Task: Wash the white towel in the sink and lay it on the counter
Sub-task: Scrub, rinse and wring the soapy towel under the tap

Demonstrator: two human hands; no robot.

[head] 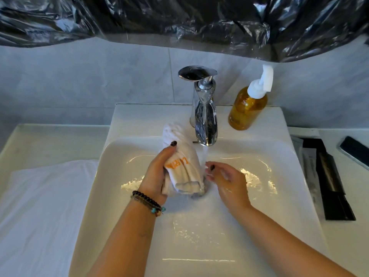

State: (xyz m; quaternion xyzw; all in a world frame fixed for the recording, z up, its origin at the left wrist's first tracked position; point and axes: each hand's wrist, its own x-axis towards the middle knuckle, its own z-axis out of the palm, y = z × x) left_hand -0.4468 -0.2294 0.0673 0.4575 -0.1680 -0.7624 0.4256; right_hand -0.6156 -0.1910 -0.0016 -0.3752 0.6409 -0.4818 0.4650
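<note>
**White towel held under running water**

White and rolled up, the towel sits in the left hand, over the middle of the sink. The fingers of that hand curl round the back of the towel and the thumb presses on its front, so the hand grips it. The towel has orange letters on it. Its far end pokes up past the hand, toward the tap. Its near end hangs down close to the drain.

The right hand is just beside the towel, on its right. Its fingers are loose and spread, and it holds nothing. The fingertips reach toward the stream of water that falls from the shiny metal tap. The water runs down right next to the towel. The bottom of the sink is wet and shines.

The left wrist wears dark bead bracelets.

A bottle of golden soap with a white pump stands on the back edge of the sink, to the right of the tap. A flat white cloth lies on the surface to the left of the sink. On the surface to the right lie some long black packets and a dark phone. Black plastic sheet hangs across the wall above.
</note>
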